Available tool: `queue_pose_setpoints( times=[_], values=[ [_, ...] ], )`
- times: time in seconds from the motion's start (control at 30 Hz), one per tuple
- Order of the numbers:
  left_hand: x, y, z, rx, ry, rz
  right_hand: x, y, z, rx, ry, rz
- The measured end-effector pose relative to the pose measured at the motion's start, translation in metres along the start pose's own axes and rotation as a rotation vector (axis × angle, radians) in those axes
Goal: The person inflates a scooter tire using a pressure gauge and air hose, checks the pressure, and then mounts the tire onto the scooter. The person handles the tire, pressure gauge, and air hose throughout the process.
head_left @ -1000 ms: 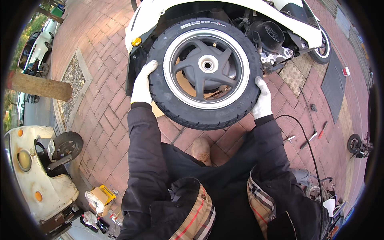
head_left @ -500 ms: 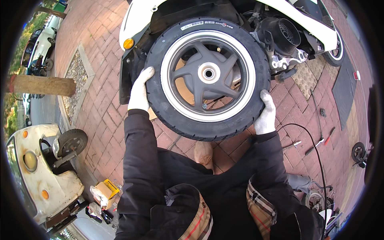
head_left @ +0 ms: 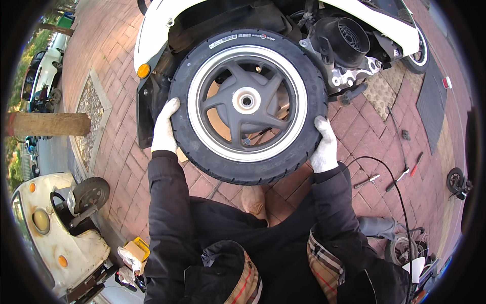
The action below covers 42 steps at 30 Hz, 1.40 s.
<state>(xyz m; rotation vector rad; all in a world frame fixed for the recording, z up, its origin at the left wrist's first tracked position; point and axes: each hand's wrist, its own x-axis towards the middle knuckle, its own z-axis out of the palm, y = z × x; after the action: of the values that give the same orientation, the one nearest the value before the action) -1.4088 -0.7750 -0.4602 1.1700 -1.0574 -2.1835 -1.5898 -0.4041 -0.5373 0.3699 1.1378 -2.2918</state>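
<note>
A scooter wheel point(head_left: 230, 109) with a black tyre, a silver rim and grey spokes faces me at the rear of a white scooter point(head_left: 151, 30). My left hand point(head_left: 165, 126), in a white glove, grips the tyre's left side. On the lower right side of the tyre, my gloved right hand point(head_left: 324, 145) is closed against the tread, thumb on the sidewall. A round drum-like part shows between the spokes. To the wheel's right sits the scooter's black engine cover point(head_left: 341, 43) with metal brackets below it. Whether the wheel sits on its axle is hidden.
Tools, among them a red-handled one point(head_left: 416, 164), lie on the brick paving at the right, near a black hose point(head_left: 397, 190). A worn cream scooter point(head_left: 66, 228) stands at the lower left. Beside it is a yellow box point(head_left: 137, 248). A wooden post point(head_left: 48, 124) juts in from the left.
The wheel and both hands sit slightly lower and further left in the picture; the surroundings have shifted too, as my view moved. Both hands keep their grip on the tyre.
</note>
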Motion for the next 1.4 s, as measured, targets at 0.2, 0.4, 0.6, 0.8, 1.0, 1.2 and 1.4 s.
queue_pose_setpoints(
  times=[0.2, 0.4, 0.6, 0.8, 1.0, 1.2, 1.4],
  values=[
    [-0.005, 0.003, 0.002, 0.05, 0.01, 0.007, -0.004, 0.003, -0.005, -0.035, 0.03, -0.018],
    [-0.005, 0.004, 0.009, 0.034, -0.043, -0.024, -0.01, 0.007, -0.014, -0.015, 0.053, -0.005],
    [0.002, 0.003, 0.006, 0.071, 0.001, -0.031, -0.011, 0.008, -0.015, -0.016, 0.043, 0.018],
    [0.011, -0.005, -0.002, 0.084, 0.038, -0.046, -0.015, 0.004, -0.011, -0.055, 0.071, 0.004],
    [0.016, -0.012, -0.011, 0.086, -0.026, -0.024, 0.002, 0.007, -0.014, -0.074, 0.014, 0.021],
    [0.017, -0.015, -0.023, 0.094, -0.047, -0.045, 0.012, 0.007, -0.013, -0.059, 0.009, 0.025],
    [0.005, -0.019, -0.028, 0.156, 0.02, -0.074, 0.015, -0.009, -0.007, -0.145, -0.131, 0.004]
  ],
)
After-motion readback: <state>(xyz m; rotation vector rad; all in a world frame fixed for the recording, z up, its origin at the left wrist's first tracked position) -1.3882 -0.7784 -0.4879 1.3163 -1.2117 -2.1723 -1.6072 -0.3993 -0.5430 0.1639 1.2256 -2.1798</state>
